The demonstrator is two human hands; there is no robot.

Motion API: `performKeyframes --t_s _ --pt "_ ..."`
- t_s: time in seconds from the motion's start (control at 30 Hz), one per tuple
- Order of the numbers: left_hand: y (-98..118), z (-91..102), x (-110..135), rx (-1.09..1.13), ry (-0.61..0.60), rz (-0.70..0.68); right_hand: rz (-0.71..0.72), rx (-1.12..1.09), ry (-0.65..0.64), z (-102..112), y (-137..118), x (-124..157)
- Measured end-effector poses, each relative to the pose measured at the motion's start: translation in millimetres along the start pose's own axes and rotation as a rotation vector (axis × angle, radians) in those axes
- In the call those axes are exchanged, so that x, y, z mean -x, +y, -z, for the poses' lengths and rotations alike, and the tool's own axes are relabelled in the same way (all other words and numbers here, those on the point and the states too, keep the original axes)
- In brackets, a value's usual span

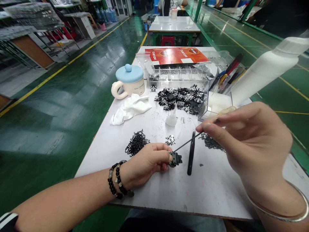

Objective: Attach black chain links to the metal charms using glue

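A small black metal part (pixel 175 159) was pinched in the curled left hand (pixel 145 164), and a thin black rod (pixel 185 144) was gripped by the nearly closed right hand (pixel 253 141), its tip reaching the part. A large heap of like parts (pixel 180 100) was piled farther up the white table (pixel 212 190), with tangled black wire (pixel 136 144) and tweezers (pixel 191 154) nearer by. A glossy green floor (pixel 36 129) was seen beyond.
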State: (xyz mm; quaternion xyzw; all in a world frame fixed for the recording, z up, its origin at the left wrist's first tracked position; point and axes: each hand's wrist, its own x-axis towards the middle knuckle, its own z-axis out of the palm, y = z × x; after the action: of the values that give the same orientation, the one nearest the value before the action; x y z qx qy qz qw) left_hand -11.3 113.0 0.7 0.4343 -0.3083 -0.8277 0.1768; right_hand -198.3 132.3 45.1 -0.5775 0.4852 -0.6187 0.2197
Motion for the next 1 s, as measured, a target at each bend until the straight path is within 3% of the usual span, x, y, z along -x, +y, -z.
performKeyframes --t_s 1.0 --pt "1.2 -0.2 0.9 -0.016 -0.001 -0.008 0.009 -0.006 -0.016 -3.3 2.5 2.3"
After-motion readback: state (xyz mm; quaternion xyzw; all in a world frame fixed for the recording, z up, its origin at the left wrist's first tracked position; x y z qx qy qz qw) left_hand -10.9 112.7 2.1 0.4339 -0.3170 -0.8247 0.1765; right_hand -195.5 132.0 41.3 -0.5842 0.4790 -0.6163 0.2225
